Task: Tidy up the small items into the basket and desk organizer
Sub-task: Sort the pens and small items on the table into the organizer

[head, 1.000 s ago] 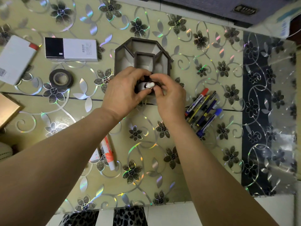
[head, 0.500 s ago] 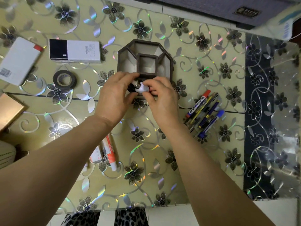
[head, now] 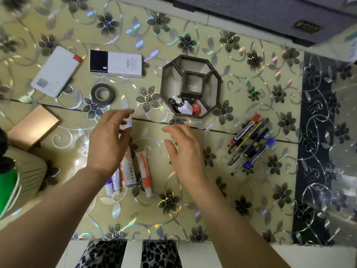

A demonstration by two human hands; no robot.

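Observation:
The dark brown octagonal desk organizer [head: 212, 88] stands at the middle of the table. Its near compartment holds a small white bottle [head: 184, 108], a red item [head: 196, 110] and small black pieces. My left hand [head: 109, 140] hovers left of and below the organizer, its fingertips pinching a small blurred white piece [head: 128, 123]. Empty, with its fingers spread, my right hand [head: 182, 149] hangs just below the organizer. Several tubes [head: 144, 171] lie partly under my left hand. A heap of pens and markers [head: 250, 141] lies to the right.
A black tape roll [head: 103, 93], two white boxes [head: 116, 63] [head: 56, 71] and a gold box [head: 33, 126] lie at the left. A cream perforated basket [head: 29, 175] with a green thing inside sits at the left edge. The table's front edge runs along the bottom.
Both hands have pulled back from the organizer's near compartment toward me and moved apart. The white bottle now sits in that compartment. The right hand has opened.

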